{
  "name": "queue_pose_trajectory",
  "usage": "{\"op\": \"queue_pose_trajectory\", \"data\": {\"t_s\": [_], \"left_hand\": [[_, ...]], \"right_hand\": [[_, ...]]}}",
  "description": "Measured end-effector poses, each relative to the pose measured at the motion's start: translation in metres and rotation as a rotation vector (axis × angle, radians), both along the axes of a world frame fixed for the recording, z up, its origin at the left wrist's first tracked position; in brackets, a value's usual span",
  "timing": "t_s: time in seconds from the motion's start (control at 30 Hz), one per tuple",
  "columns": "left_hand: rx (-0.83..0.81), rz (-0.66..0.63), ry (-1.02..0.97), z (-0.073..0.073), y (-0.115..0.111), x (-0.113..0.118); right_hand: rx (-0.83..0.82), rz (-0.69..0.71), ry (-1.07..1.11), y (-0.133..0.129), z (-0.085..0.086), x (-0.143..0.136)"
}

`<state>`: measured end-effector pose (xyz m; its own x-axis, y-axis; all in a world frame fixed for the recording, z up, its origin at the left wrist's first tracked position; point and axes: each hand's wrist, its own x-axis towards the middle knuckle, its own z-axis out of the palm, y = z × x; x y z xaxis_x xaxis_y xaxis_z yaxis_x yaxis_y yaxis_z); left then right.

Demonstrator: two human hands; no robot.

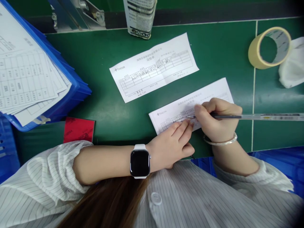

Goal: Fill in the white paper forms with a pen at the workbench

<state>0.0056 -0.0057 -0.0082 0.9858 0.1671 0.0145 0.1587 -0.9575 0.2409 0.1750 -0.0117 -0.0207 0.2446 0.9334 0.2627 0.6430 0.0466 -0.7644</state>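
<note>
Blue plastic bin [79, 85], far left, holds loose printed sheets [30, 85]. A red square [79, 129] lies near it on the green worktop [99, 117]; a metal bracket [80, 14] stands at the back edge. The upper slip [152, 82] lies flat: handwriting in the first table row and at lower left, further rows apparently blank. A printed carton [140, 19] stands just behind. The left hand [169, 145] rests with extended fingers on the near edge of the lower slip [175, 106], gripping nothing visible. Handwriting there shows only in the left part of the first row; judged part-filled, remainder seemingly outstanding, though both hands obscure some of the table. The right hand [218, 118] grips a pen [268, 117], its tip at that row. Far right: a tape roll [255, 52] beside a white item [293, 66], contents not determinable.
</note>
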Motion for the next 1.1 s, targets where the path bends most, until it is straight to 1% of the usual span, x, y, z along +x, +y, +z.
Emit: {"op": "queue_pose_trajectory", "data": {"t_s": [0.27,0.57,0.77,0.93,1.1], "left_hand": [[0.015,-0.001,0.009,0.0020,0.0012,0.0000],[0.016,-0.001,0.005,0.0012,0.0007,0.0003],[0.004,-0.001,-0.005,0.0011,0.0008,0.0001],[0.007,-0.002,-0.007,0.0013,0.0012,0.0004],[0.016,-0.001,0.000,0.0011,0.0013,0.0005]], "right_hand": [[-0.007,-0.019,-0.037,0.0003,-0.0019,-0.0016],[-0.018,0.008,-0.041,-0.0007,-0.0015,-0.0004],[0.013,-0.012,-0.040,-0.0003,-0.0029,0.0002],[0.014,0.027,-0.028,0.0001,-0.0025,0.0009],[0.007,0.012,-0.034,-0.0003,-0.0011,-0.0003]]}}
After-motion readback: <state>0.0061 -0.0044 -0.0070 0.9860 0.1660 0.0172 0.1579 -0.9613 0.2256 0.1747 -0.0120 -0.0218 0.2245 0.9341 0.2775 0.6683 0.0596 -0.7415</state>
